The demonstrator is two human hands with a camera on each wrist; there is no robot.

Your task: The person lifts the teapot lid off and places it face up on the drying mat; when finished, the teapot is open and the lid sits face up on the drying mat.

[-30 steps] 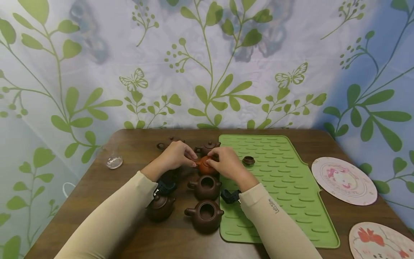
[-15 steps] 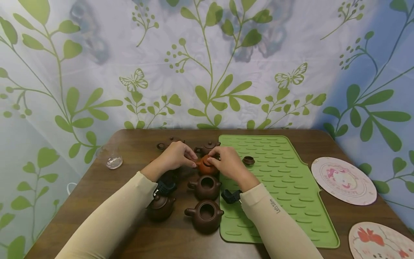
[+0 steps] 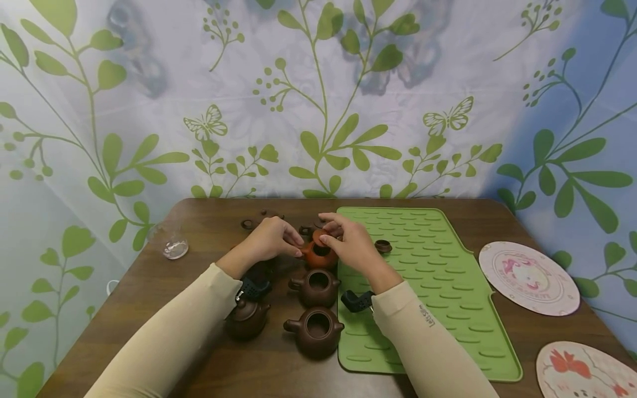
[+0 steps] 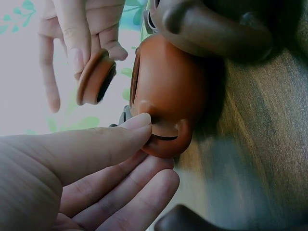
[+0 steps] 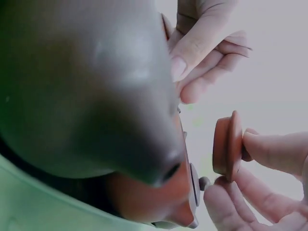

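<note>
Toward the table's far edge point(image 3: 214, 205), left hand point(image 3: 271, 240) pinches an orange teapot point(image 3: 316, 258) by its handle point(image 4: 184, 142), seemingly steadying it; right hand point(image 3: 350, 249) pinches the raised lid point(image 5: 224, 147).

From above, the head view faces twelve o'clock; close wrist views from eight and five share the orange lid point(image 4: 91, 81).

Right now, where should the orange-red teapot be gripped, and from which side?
Likely by the loop handle of the orange-red teapot, coming from the person's left, where the left hand pinches it. The handle juts that way, opposite the spout; with the lid held clear, the top is open and offers no knob.
</note>
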